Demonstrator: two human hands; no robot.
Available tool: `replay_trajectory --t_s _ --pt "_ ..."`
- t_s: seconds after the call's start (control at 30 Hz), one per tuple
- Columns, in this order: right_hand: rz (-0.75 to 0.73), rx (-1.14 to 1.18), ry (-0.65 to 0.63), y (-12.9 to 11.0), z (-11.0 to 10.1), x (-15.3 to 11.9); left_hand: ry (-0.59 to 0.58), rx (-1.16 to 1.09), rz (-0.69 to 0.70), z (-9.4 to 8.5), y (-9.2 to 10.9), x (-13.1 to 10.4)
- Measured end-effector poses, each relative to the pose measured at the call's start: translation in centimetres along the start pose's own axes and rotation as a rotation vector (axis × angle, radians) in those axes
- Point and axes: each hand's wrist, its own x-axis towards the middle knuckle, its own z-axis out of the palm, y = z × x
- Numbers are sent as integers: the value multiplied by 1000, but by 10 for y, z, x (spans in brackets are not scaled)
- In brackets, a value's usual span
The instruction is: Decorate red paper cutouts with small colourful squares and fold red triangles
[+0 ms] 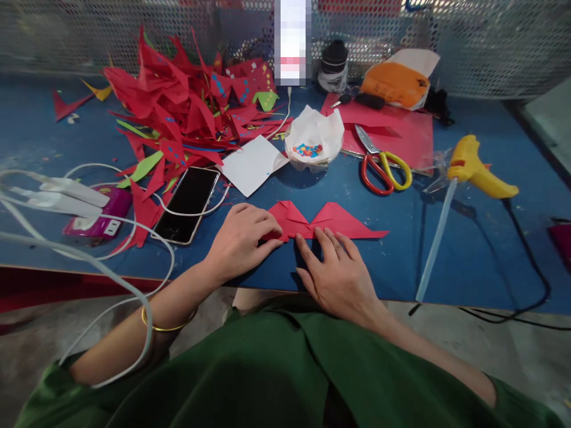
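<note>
A folded red paper piece (332, 221) with two raised points lies on the blue table near its front edge. My left hand (245, 238) rests on its left end, fingers bent and close together, thumb toward the middle; the fingertips partly cover the paper, which seems gripped there. My right hand (336, 264) lies with its fingers apart, the fingertips touching the lower edge of the paper right of the middle. The paper's right end tapers to a thin tip.
Red and green paper cutouts (178, 101) are heaped at the back left. A phone (190, 205), white cables and a purple power strip (118, 211) lie left; scissors (377, 169), a bowl (316, 137) and a yellow glue gun (479, 169) are beyond and right.
</note>
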Motion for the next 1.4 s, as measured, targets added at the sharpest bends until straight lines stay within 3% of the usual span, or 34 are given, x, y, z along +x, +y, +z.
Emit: replay_trajectory --t_s 0.17,0.37,0.6,0.77,1.1,1.4 --pt "15 37 -40 0 -2 5 -9 88 107 -3 -4 -1" --pt "-102 172 10 2 4 10 -46 170 252 -5 -9 -1" --pt "-111 198 6 4 4 10 -26 229 282 -2 -10 -2" --pt "-119 159 5 4 4 10 -38 173 219 -2 -11 1" --pt "-134 123 -23 3 3 11 -29 -46 -60 1 -10 8" --pt "-119 121 -64 2 4 14 -24 -54 -100 2 -8 9"
